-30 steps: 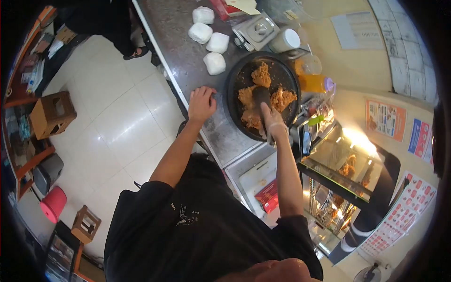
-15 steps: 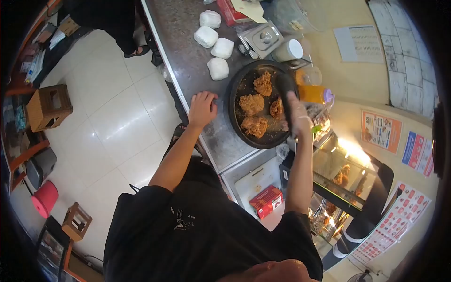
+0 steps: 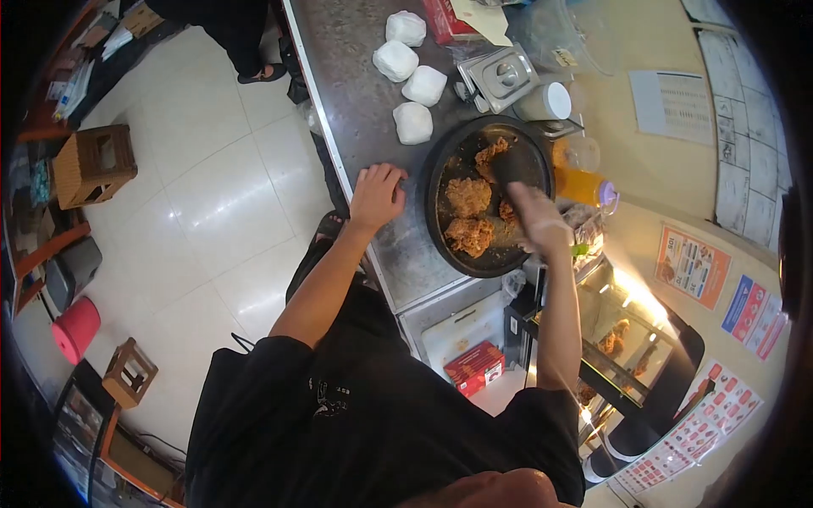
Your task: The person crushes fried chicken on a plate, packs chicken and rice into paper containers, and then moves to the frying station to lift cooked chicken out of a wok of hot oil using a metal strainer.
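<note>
A round black stone mortar (image 3: 438, 224) stands on the metal counter with several pieces of fried chicken (image 3: 468, 196) in it. My right hand (image 3: 542, 218), blurred by motion and seemingly in a clear glove, is closed around a dark pestle (image 3: 510, 165). The pestle tilts over the right side of the mortar and hides part of the chicken. To the left of the mortar, my left hand (image 3: 378, 196) lies on the counter's front edge, holding nothing, its fingers loosely bent and apart.
Several white wrapped packets (image 3: 413, 124) sit beyond my left hand. Behind the mortar are a lidded steel container (image 3: 506, 76), a white-lidded jar (image 3: 555, 102) and an orange bottle (image 3: 583, 188). A lit display case (image 3: 627, 330) stands right. Another person's foot (image 3: 262, 74) shows far left.
My right hand and the pestle have shifted, with the pestle now pointing toward the upper chicken piece. The whole view has moved slightly. My left hand stays on the counter.
</note>
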Demonstrator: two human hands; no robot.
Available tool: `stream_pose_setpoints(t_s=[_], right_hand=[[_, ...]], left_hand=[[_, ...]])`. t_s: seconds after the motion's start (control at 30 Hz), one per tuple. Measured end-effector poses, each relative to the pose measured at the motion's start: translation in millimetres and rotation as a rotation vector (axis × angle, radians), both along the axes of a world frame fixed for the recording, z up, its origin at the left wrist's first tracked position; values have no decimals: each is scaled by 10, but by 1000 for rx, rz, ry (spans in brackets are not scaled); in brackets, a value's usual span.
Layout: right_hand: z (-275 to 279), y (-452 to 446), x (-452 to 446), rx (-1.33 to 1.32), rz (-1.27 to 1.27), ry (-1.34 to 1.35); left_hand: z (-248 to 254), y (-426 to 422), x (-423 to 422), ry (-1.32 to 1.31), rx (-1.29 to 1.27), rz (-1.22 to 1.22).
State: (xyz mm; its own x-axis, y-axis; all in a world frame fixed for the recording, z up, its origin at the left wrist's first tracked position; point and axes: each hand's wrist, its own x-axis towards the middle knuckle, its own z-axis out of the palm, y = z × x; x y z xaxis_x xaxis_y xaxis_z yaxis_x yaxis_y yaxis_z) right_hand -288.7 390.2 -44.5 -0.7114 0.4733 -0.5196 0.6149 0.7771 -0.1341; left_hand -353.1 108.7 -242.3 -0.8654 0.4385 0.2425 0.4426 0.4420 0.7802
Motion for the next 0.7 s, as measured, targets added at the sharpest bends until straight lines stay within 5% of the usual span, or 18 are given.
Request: stream_pose_setpoints(t_s=[0.03, 0.17, 0.4, 0.53, 0.57, 0.67, 0.7], right_hand=[[-163, -201, -46, 82, 29, -199], [-154, -216, -120, -24, -59, -251], [129, 29, 55, -178, -197, 39], [-155, 95, -66, 19, -158, 63], [-123, -75, -242, 57, -173, -140], [-46, -43, -358, 87, -63, -164], [-234, 233, -138, 143, 311, 32]], left_hand=[[0, 6, 32, -7, -12, 1], [-14, -11, -28, 0, -11, 16], [-17, 1, -3, -14, -12, 3], [-23, 7, 10, 30, -15, 7], [-19, -10, 62, 10, -23, 5], [7, 16, -69, 14, -18, 10], [23, 13, -15, 11, -11, 4]])
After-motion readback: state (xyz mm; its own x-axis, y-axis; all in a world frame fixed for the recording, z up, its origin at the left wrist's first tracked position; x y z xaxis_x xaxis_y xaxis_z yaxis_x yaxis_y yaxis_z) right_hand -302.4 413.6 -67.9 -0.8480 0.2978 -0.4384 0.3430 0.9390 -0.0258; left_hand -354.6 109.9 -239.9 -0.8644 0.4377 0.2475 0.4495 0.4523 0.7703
